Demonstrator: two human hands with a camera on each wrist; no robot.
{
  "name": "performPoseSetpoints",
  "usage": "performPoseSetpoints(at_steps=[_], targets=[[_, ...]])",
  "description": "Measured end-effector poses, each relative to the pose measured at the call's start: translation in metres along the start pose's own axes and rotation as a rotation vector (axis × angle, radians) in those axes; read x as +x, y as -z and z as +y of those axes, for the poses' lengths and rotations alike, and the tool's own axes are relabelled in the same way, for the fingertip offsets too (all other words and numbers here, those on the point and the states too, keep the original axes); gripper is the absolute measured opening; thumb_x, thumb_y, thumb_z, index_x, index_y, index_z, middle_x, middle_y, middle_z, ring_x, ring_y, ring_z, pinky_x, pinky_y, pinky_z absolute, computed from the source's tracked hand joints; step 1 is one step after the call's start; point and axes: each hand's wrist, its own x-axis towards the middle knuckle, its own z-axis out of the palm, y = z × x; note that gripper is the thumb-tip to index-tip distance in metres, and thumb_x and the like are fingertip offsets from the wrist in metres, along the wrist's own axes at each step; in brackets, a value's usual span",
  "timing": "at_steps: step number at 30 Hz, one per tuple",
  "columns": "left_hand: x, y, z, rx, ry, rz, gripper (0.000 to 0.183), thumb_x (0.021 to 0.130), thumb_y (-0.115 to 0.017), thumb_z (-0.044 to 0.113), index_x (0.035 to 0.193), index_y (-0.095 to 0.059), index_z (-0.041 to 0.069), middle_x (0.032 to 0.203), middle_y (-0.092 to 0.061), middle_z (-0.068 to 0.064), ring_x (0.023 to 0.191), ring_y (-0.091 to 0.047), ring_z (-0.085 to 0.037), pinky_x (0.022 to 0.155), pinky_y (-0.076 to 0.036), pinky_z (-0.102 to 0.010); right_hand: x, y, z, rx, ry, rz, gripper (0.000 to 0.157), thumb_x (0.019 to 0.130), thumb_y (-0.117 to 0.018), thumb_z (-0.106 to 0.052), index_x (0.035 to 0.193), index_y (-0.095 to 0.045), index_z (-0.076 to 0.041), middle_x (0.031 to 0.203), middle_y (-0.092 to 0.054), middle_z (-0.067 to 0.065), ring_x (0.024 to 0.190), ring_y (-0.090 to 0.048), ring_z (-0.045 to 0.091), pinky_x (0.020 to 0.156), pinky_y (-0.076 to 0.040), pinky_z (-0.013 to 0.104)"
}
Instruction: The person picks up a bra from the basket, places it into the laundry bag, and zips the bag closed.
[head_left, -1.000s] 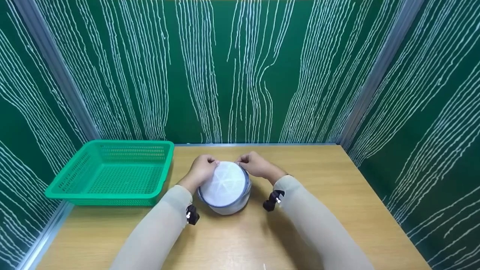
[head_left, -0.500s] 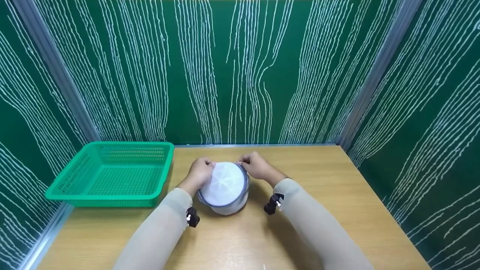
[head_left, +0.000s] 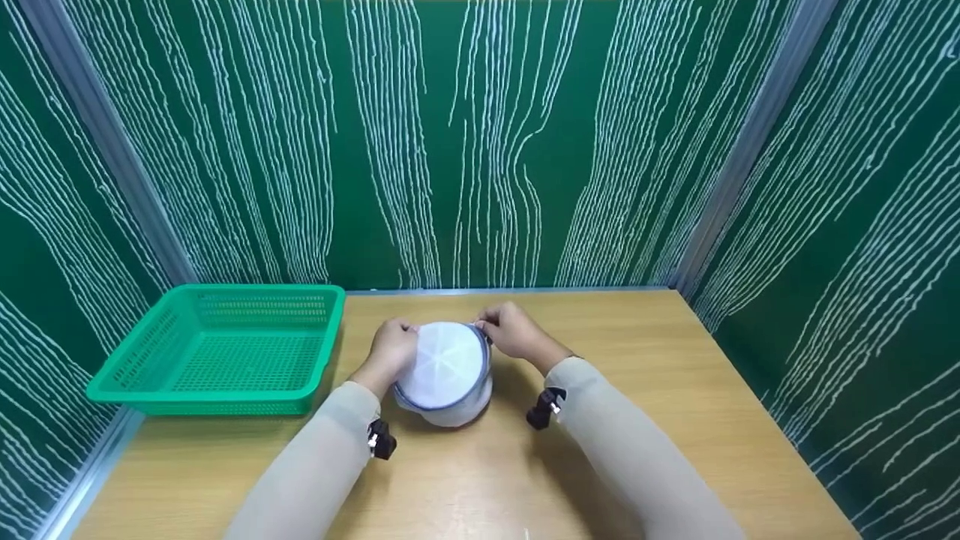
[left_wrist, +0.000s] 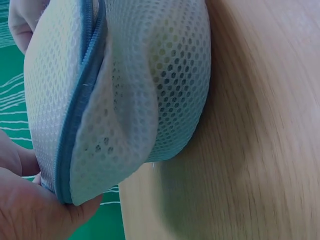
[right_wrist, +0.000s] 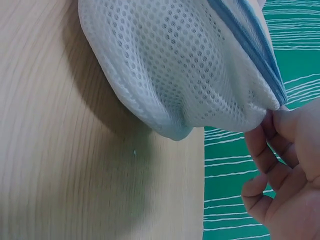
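A round white mesh laundry bag [head_left: 441,367] with a blue zipper [left_wrist: 84,95] round its top stands on the wooden table. Its pale top panel faces up, and the mesh side sags in folds. At the upper left of the rim, my left hand [head_left: 392,349] pinches the edge between thumb and fingers. My right hand [head_left: 513,331] pinches the bag's edge by the zipper at the upper right, as the right wrist view shows. Whether it holds the zipper pull cannot be made out. The bag's inside is hidden.
A green perforated plastic basket [head_left: 225,356] sits on the left of the wooden table [head_left: 615,352]. Green panels [head_left: 450,150] with white wavy lines stand behind and at both sides. Each sleeve carries a small black wrist camera [head_left: 381,441].
My left hand has moved a little to the left along the rim, and the bag's top has shifted slightly left with it. My right hand stays nearly in place.
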Motion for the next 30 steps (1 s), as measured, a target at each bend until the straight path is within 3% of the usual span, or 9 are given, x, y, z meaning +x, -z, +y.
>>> performPoseSetpoints(at_steps=[3,10,18,24,30], targets=[[0.001,0.000,0.000,0.011,-0.006,0.014,0.029,0.118,-0.052,0.018,0.121,-0.072,-0.003,0.130,-0.071,-0.022,0.125,-0.065,-0.036,0.116,-0.054,-0.054,0.001,-0.001,-0.002,0.001,-0.019,0.017,0.019,0.115,-0.065,-0.011,0.110,-0.083,-0.006,0.098,-0.078,0.008,0.086,-0.068,0.016,0.076,-0.060,0.029],[0.003,-0.001,0.008,0.029,0.023,-0.005,0.039,0.116,-0.057,0.026,0.143,-0.072,0.002,0.148,-0.070,-0.020,0.144,-0.064,-0.037,0.126,-0.052,-0.054,0.002,-0.002,-0.004,-0.015,-0.036,0.057,0.019,0.116,-0.064,-0.012,0.113,-0.082,-0.005,0.101,-0.078,0.009,0.088,-0.067,0.017,0.078,-0.061,0.030],[0.002,-0.005,0.019,0.120,-0.046,-0.021,0.041,0.113,-0.063,0.028,0.147,-0.067,0.006,0.151,-0.067,-0.020,0.144,-0.063,-0.038,0.126,-0.051,-0.054,0.002,-0.004,-0.006,-0.014,-0.059,0.059,0.020,0.117,-0.062,-0.013,0.113,-0.081,-0.007,0.104,-0.078,0.009,0.093,-0.068,0.020,0.082,-0.062,0.033],[0.000,-0.010,0.022,0.186,-0.101,-0.039,0.042,0.114,-0.061,0.030,0.148,-0.069,0.006,0.156,-0.060,-0.021,0.149,-0.059,-0.039,0.130,-0.047,-0.056,0.003,-0.008,-0.002,-0.029,0.019,0.088,0.019,0.116,-0.063,-0.010,0.108,-0.080,-0.003,0.103,-0.079,0.010,0.091,-0.067,0.018,0.083,-0.061,0.033],[0.001,-0.013,0.023,0.266,-0.139,-0.077,0.042,0.121,-0.051,0.030,0.154,-0.067,0.009,0.162,-0.059,-0.017,0.158,-0.054,-0.037,0.135,-0.041,-0.056,0.002,-0.010,-0.004,-0.010,0.001,0.087,0.017,0.115,-0.065,-0.010,0.109,-0.080,-0.005,0.105,-0.080,0.011,0.095,-0.070,0.020,0.088,-0.064,0.036]])
